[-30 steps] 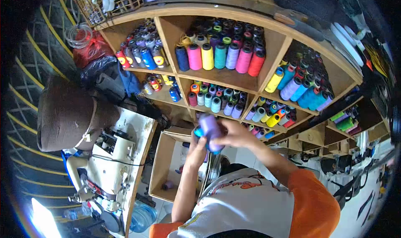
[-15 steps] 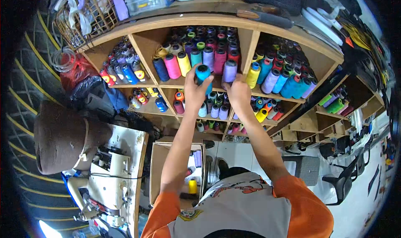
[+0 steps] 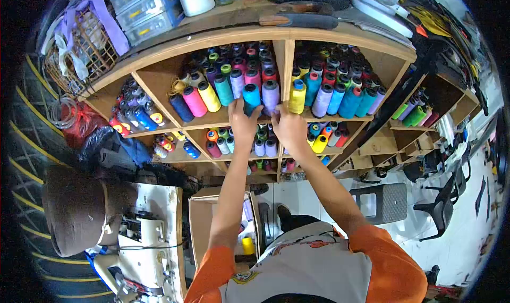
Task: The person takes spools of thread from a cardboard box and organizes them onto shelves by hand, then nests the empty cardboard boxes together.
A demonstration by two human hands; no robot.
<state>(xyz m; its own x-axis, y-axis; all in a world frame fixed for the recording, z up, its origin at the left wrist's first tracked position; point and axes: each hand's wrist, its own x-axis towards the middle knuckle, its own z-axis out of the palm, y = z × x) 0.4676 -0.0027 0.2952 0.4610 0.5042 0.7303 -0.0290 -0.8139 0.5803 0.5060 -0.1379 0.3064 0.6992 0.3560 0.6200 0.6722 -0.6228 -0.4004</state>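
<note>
My left hand [image 3: 244, 123] is closed around the lower part of a blue thread spool [image 3: 251, 97], which stands upright at the front of the middle shelf compartment. Just right of it stands a lavender thread spool [image 3: 270, 94]. My right hand [image 3: 290, 128] has its fingers curled at the base of that lavender spool, close to the upright divider. Its fingertips are partly hidden. A yellow thread spool [image 3: 298, 94] stands beyond the divider, just above my right hand. Pink [image 3: 194, 102] and pale yellow spools [image 3: 209, 96] line the row to the left.
The wooden shelf [image 3: 212, 40] holds several rows of spools. A cardboard box [image 3: 199, 223] with a few spools stands below, beside a sewing machine [image 3: 146, 244]. A grey stool [image 3: 390, 203] is at right. Scissors [image 3: 297, 20] lie on top.
My left hand has lowered the blue spool into the front row, against the lavender one. My right hand remains by the lavender spool. The whole view has shifted.
</note>
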